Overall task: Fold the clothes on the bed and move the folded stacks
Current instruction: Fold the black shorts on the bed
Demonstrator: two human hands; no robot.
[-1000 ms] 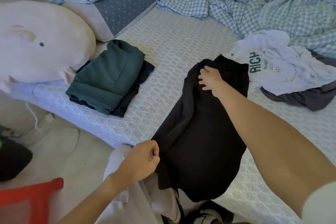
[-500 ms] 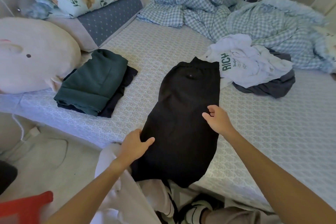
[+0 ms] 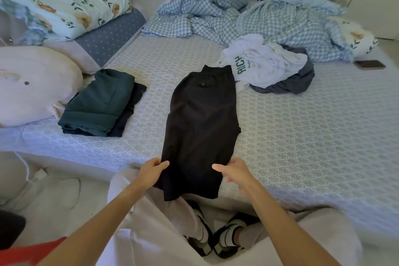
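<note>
Black trousers (image 3: 203, 123), folded lengthwise, lie on the bed (image 3: 313, 136) with the waistband far from me and the leg ends hanging over the near edge. My left hand (image 3: 151, 171) grips their lower left edge, thumb on top. My right hand (image 3: 234, 174) pinches the lower right edge, its thumb lying on the cloth. A folded stack (image 3: 99, 103), a dark green garment over a navy one, sits to the left. An unfolded white shirt (image 3: 261, 62) with green lettering lies crumpled on a grey garment (image 3: 300, 84) behind the trousers on the right.
A checked duvet (image 3: 269, 17) is bunched across the back of the bed. A phone (image 3: 370, 64) lies at the far right. A pink plush pillow (image 3: 32, 86) and a floral pillow (image 3: 64, 6) fill the left side. My legs and shoes stand against the bed's near edge.
Both hands slid down the trousers toward me, from the waistband and the middle to the lower edges. The trousers now lie flat and straight.
</note>
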